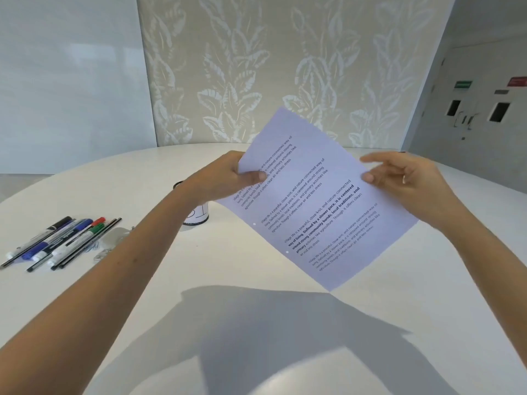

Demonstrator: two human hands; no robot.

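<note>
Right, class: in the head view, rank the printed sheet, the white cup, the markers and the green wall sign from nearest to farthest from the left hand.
1. Printed sheet: pinched by the left hand itself.
2. White cup: on the table, under that wrist.
3. Markers: far left on the table.
4. Green wall sign: right wall, beyond.

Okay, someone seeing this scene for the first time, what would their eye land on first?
The printed sheet, held tilted in mid-air above the white table at the centre: the left hand pinches its left edge, and the right hand is at its right edge. Next, the row of markers and pens lying on the table at far left.
</note>
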